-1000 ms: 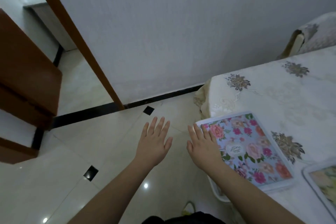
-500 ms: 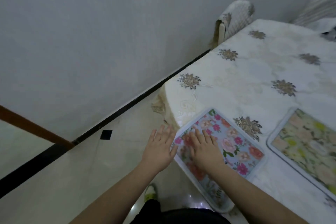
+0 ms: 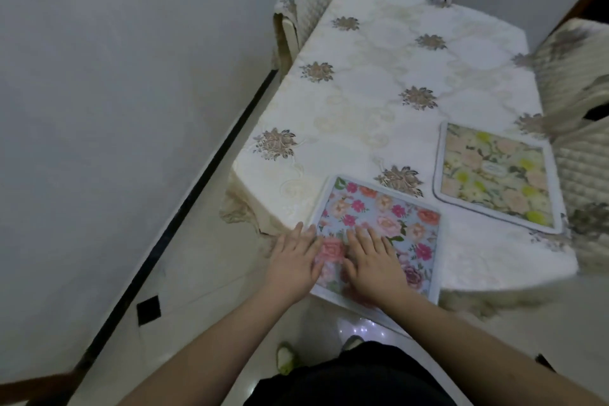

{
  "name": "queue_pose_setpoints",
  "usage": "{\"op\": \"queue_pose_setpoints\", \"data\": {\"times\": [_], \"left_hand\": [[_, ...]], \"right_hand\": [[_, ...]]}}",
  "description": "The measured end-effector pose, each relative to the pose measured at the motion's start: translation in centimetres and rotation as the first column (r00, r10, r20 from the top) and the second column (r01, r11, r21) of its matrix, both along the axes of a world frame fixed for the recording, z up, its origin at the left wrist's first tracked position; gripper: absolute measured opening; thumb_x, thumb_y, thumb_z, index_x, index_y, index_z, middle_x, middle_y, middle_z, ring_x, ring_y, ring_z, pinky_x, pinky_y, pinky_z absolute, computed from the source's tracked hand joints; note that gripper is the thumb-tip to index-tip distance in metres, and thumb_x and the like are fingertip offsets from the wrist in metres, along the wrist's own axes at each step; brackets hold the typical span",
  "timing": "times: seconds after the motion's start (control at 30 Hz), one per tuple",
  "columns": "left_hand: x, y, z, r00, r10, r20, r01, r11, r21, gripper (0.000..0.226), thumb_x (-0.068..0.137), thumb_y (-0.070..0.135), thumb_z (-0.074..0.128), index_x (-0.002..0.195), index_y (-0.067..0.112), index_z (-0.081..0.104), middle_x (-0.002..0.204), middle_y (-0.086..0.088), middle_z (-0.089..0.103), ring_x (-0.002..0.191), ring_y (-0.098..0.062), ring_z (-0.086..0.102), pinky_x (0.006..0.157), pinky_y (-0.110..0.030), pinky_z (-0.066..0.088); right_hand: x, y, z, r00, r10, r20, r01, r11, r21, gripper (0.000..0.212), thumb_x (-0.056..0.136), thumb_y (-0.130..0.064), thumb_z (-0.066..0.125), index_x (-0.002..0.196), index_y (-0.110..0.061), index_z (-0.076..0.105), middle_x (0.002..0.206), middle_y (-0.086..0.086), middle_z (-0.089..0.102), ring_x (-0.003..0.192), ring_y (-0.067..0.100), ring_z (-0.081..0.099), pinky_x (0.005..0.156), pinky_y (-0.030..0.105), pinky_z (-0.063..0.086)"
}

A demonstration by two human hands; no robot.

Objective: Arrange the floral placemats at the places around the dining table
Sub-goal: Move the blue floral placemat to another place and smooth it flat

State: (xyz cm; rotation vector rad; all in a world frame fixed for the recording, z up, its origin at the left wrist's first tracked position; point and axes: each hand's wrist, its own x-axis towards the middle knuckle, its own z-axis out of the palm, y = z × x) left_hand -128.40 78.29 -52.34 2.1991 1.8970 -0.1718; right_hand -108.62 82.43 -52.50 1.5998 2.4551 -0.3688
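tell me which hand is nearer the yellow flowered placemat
Right. The right hand lies flat on the pink flowered placemat, on the side toward the yellow flowered placemat. The left hand is farther off, at the pink mat's left edge.

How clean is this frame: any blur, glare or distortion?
Head view: dim, flat light; both hands, left and right, are motion-smeared on the pink placemat; glare spots on the floor; wide-angle bending curves the table edges.
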Motion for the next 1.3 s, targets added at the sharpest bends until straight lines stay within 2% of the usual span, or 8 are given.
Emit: {"op": "queue_pose_setpoints", "data": {"times": [0.2, 0.43, 0.53, 0.63, 0.73, 0.83, 1.07, 1.3], "left_hand": [[3.1, 3.5, -0.8, 0.992, -0.124, -0.009, 0.123, 0.992, -0.025, 0.058, 0.106, 0.048, 0.017, 0.160, 0.026, 0.013, 0.169, -0.001, 0.005, 0.155, -0.023, -0.001, 0.123, -0.042, -0.002], [5.2, 5.2, -2.4, 0.991, -0.135, 0.012, 0.136, 0.986, -0.096, 0.064, 0.104, 0.054, 0.019, 0.160, 0.028, 0.004, 0.167, -0.008, -0.009, 0.154, -0.025, -0.009, 0.122, -0.040, -0.005], [5.3, 6.1, -2.6, 0.990, -0.138, 0.033, 0.140, 0.986, -0.091, 0.066, 0.102, 0.059, 0.022, 0.159, 0.030, 0.007, 0.162, -0.006, -0.018, 0.154, -0.028, -0.007, 0.123, -0.041, 0.000], [5.1, 6.2, -2.4, 0.992, -0.118, 0.039, 0.120, 0.991, -0.055, 0.077, 0.092, 0.072, 0.009, 0.158, 0.032, 0.016, 0.163, -0.005, -0.008, 0.154, -0.031, 0.001, 0.122, -0.045, 0.011], [4.7, 6.2, -2.2, 0.997, -0.068, 0.030, 0.069, 0.995, -0.067, 0.094, 0.083, 0.082, 0.000, 0.156, 0.023, -0.007, 0.163, -0.001, -0.013, 0.154, -0.025, 0.000, 0.122, -0.041, 0.010], [4.5, 6.6, -2.3, 1.000, -0.026, -0.009, 0.025, 0.996, -0.089, 0.100, 0.084, 0.084, 0.012, 0.154, 0.020, -0.021, 0.162, 0.001, -0.022, 0.154, -0.019, -0.006, 0.123, -0.038, 0.003], [2.6, 8.2, -2.4, 0.999, -0.001, 0.039, 0.006, 0.992, -0.127, 0.086, 0.087, 0.080, 0.034, 0.158, 0.041, 0.005, 0.167, -0.008, -0.014, 0.154, -0.026, -0.009, 0.122, -0.045, 0.006], [-0.3, 7.7, -2.9, 0.992, -0.015, 0.127, 0.032, 0.991, -0.132, 0.073, 0.087, 0.078, 0.019, 0.152, 0.052, 0.002, 0.166, -0.020, -0.007, 0.154, -0.035, -0.005, 0.122, -0.045, 0.007]], "right_hand": [[4.1, -0.7, -0.5, 0.979, -0.198, -0.050, 0.198, 0.980, -0.012, 0.066, 0.102, -0.052, 0.029, 0.158, -0.021, 0.011, 0.166, 0.003, 0.014, 0.153, 0.024, 0.007, 0.122, 0.043, 0.004], [9.1, -0.5, -1.4, 0.949, -0.307, -0.076, 0.305, 0.952, -0.039, 0.066, 0.103, -0.051, 0.022, 0.159, -0.025, -0.001, 0.167, 0.001, 0.001, 0.153, 0.022, 0.000, 0.123, 0.039, 0.003], [10.9, -0.2, -1.6, 0.939, -0.330, -0.092, 0.328, 0.944, -0.038, 0.066, 0.103, -0.055, 0.021, 0.159, -0.026, 0.001, 0.167, 0.001, 0.001, 0.153, 0.023, 0.002, 0.123, 0.039, 0.006], [12.1, 0.0, -2.2, 0.933, -0.346, -0.101, 0.341, 0.938, -0.064, 0.067, 0.101, -0.059, 0.022, 0.158, -0.031, 0.003, 0.167, 0.003, -0.002, 0.154, 0.022, -0.001, 0.122, 0.040, 0.002], [12.6, 0.3, -2.7, 0.938, -0.337, -0.081, 0.331, 0.940, -0.085, 0.070, 0.099, -0.065, 0.019, 0.157, -0.034, -0.003, 0.166, 0.001, -0.010, 0.153, 0.020, -0.007, 0.121, 0.039, -0.004], [12.8, 0.4, -3.1, 0.937, -0.343, -0.072, 0.335, 0.936, -0.106, 0.074, 0.096, -0.069, 0.018, 0.157, -0.035, -0.007, 0.166, -0.001, -0.015, 0.153, 0.018, -0.010, 0.121, 0.039, -0.004], [12.0, 0.0, -3.0, 0.907, -0.418, -0.052, 0.413, 0.906, -0.092, 0.073, 0.095, -0.069, 0.024, 0.156, -0.040, -0.006, 0.166, 0.006, -0.014, 0.153, 0.025, -0.008, 0.122, 0.042, 0.003], [9.6, -0.6, -2.3, 0.789, -0.614, -0.023, 0.605, 0.782, -0.148, 0.066, 0.100, -0.059, 0.033, 0.155, -0.046, -0.002, 0.163, 0.018, -0.013, 0.151, 0.037, -0.003, 0.121, 0.048, 0.008]]}}
